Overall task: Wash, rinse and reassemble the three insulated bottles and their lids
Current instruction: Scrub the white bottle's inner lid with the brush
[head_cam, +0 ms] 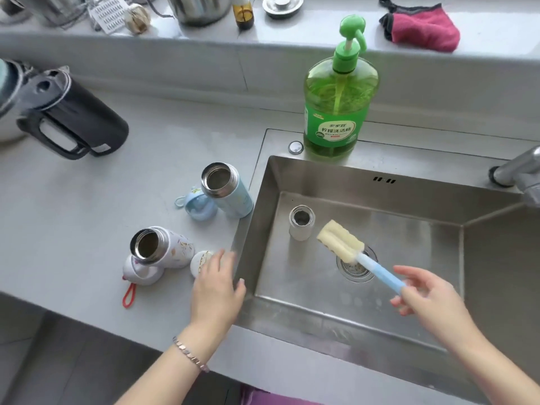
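Note:
A small steel bottle (301, 223) stands open in the sink (365, 311). On the counter left of the sink stand an open light-blue bottle (229, 191) with its blue lid (196, 205) beside it, and an open white patterned bottle (163, 247) with a white cap (139, 271) on a red loop. A small round white lid (200, 260) lies partly under my left hand (217, 285), whose straight fingers hover over or touch it at the sink's edge. My right hand (423, 293) holds the blue handle of a sponge brush (340, 239) over the drain.
A green pump bottle of dish soap (337, 106) stands behind the sink. The tap (520, 168) reaches in from the right. A black kettle (73, 118) sits at the far left of the counter. On the back ledge lie a red cloth (423, 27) and kitchen items.

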Motion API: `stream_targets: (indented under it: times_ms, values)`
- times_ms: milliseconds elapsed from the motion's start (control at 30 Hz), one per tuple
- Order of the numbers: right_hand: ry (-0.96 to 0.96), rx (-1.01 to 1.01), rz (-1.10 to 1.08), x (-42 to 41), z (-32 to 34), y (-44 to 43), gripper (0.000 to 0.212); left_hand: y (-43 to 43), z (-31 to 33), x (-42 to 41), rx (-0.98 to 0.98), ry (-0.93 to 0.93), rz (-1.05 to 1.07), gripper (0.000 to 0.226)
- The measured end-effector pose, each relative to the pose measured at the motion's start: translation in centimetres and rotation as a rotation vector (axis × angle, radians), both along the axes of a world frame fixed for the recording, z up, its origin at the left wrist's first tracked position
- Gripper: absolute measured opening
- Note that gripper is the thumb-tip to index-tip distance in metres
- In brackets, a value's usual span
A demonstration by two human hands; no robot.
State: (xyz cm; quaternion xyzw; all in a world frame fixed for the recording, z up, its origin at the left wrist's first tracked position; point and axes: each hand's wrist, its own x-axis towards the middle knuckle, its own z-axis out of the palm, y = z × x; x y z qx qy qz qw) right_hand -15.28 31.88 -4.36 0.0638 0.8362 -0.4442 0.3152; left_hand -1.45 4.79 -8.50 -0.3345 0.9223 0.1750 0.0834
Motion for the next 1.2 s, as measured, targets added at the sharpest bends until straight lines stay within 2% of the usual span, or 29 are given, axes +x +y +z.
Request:
stream_targets:
  times_ms: [100, 233, 367, 433, 500, 600, 633, 700, 800, 900, 967, 1067, 1200]
  values:
    - [-0.087, 0.120, 0.128, 1.9, -0.1, 0.5, 0.037, -1.4, -1.0, 1.5, -0.079, -0.141, 0.089, 0.065]
    - [-0.083, 0.196, 0.122, 3.8, 0.2, 1.5, 0.037, -2.8, -2.2, 0.9, -0.095, -0.249, 0.128, 0.065]
    - [-0.013, 0.130, 0.097, 4.8, 1.0, 2.7, 0.022, -3.8, -2.6, 0.5, -0.033, -0.235, 0.147, 0.053]
    - [-0.012, 0.096, 0.089, 5.2, 1.4, 3.1, 0.013, -3.3, -1.9, 0.2, 0.018, -0.153, 0.160, 0.049]
    - [-0.044, 0.052, 0.089, 5.6, 1.8, 3.7, 0.010, -1.9, -0.3, -0.5, 0.241, 0.028, 0.280, 0.043]
    - [-0.137, -0.023, 0.099, 6.2, 2.7, 3.9, 0.010, 1.8, 3.3, -2.2, 1.076, 0.393, 0.637, 0.021]
    - [-0.147, -0.051, 0.105, 6.5, 3.1, 3.8, 0.010, 3.1, 4.3, -2.5, 1.305, 0.443, 0.687, 0.020]
    - [-0.087, -0.110, 0.097, 6.7, 4.0, 3.5, 0.014, 5.1, 5.2, -3.1, 1.530, 0.447, 0.677, 0.024]
    - [0.085, -0.140, 0.132, 7.3, 5.4, 2.7, 0.027, 7.5, 5.7, -4.0, 1.673, 0.393, 0.618, 0.032]
    - [0.141, -0.163, 0.259, 8.4, 6.1, 1.7, 0.040, 9.3, 6.2, -4.9, 1.728, 0.372, 0.469, 0.047]
    - [0.157, -0.178, 0.196, 8.0, 5.7, 1.7, 0.043, 10.1, 6.4, -5.2, 1.733, 0.397, 0.401, 0.047]
    - [0.184, -0.181, 0.087, 7.6, 5.2, 2.2, 0.042, 10.4, 6.5, -5.7, 1.707, 0.434, 0.399, 0.060]
    - [0.154, -0.262, 0.099, 8.6, 5.9, 1.8, 0.048, 10.8, 6.8, -6.1, 1.682, 0.502, 0.344, 0.093]
